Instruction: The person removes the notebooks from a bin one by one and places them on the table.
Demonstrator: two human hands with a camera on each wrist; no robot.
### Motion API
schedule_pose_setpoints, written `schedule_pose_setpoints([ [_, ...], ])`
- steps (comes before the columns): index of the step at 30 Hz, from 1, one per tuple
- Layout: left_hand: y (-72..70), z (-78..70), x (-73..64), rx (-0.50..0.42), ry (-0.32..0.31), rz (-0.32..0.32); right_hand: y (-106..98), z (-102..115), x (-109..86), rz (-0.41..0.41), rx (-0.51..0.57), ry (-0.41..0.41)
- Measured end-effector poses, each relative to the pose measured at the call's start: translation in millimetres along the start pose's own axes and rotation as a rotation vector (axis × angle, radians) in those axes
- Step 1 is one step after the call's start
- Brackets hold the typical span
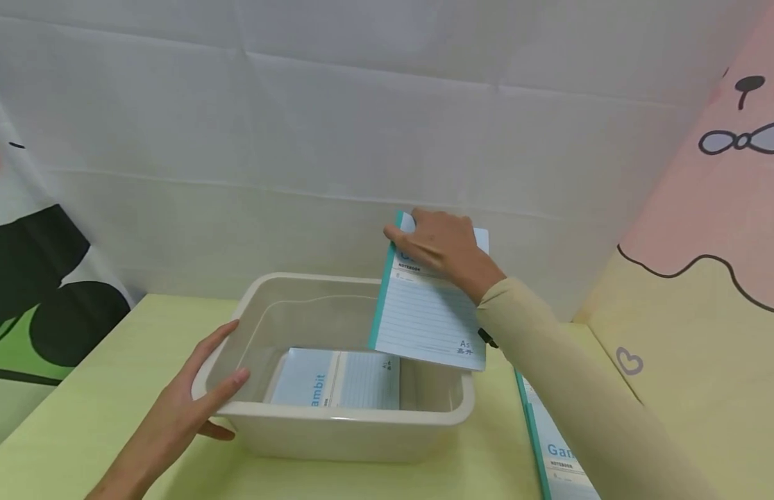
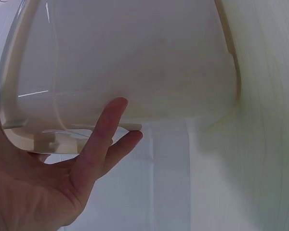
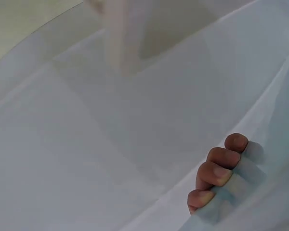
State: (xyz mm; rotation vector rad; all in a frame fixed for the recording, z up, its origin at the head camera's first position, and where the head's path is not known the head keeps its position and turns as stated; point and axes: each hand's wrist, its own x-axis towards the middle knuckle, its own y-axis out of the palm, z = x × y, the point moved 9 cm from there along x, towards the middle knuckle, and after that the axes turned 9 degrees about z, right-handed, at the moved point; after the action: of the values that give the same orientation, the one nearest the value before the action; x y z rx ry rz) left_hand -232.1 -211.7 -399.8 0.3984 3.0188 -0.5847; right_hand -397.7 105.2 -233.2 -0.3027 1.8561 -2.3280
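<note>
A pale notebook (image 1: 430, 323) with a teal spine hangs over the right end of a cream plastic tub (image 1: 337, 437). My right hand (image 1: 446, 246) grips it by the top edge, and in the right wrist view the curled fingertips (image 3: 214, 173) press against its surface. Inside the tub another notebook (image 1: 368, 378) lies flat, turned sideways. At the tub's left end my left hand (image 1: 180, 410) holds the rim, thumb over the top. Its other fingers lie along the outer wall (image 2: 135, 62) in the left wrist view.
More teal-spined notebooks (image 1: 552, 444) lie on the pale yellow table (image 1: 493, 430) at the right, partly hidden by my right sleeve (image 1: 568, 375). A white cloth (image 1: 362, 125) hangs behind the tub, with printed cloths (image 1: 693, 229) at both sides.
</note>
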Motion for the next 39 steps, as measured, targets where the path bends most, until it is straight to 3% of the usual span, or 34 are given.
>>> schedule_pose_setpoints([
  [8,0.4,4.2,0.6,-0.002,-0.025,0.006,5,-42,-8.5,0.020,-0.012,0.059],
  [19,2.1,4.8,1.8,0.002,-0.034,0.004,14,-111,-26.0,-0.081,0.022,0.098],
  [28,0.9,4.2,0.5,0.010,-0.029,-0.003,21,-158,-42.2,-0.020,0.088,0.142],
  [35,1.5,2.1,0.0,0.016,-0.037,-0.005,38,-181,-48.2,0.004,0.040,0.137],
  [39,1.8,1.2,-0.5,0.013,-0.026,-0.010,65,-182,-44.5,0.025,0.018,0.118],
])
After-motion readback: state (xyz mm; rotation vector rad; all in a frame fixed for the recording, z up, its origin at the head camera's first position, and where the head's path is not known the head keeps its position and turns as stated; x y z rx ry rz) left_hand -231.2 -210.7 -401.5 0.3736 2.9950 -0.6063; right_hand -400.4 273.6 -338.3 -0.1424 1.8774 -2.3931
